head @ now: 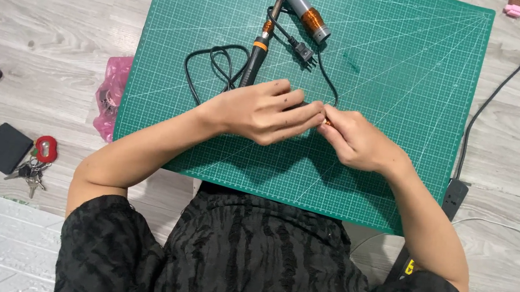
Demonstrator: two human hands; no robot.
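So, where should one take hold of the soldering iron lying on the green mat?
Grip the soldering iron by its black handle, below the orange collar, coming from its left side. The metal tip end points away toward the grey spool, and the cord loops near the handle's lower end.

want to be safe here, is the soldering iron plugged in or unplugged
Unplugged: the soldering iron lies on the green cutting mat, and its two-prong plug rests bare on the mat beside it, in no socket.

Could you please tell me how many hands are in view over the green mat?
2: the left hand and the right hand, fingertips meeting over the green cutting mat, below the soldering iron. None appear hidden.
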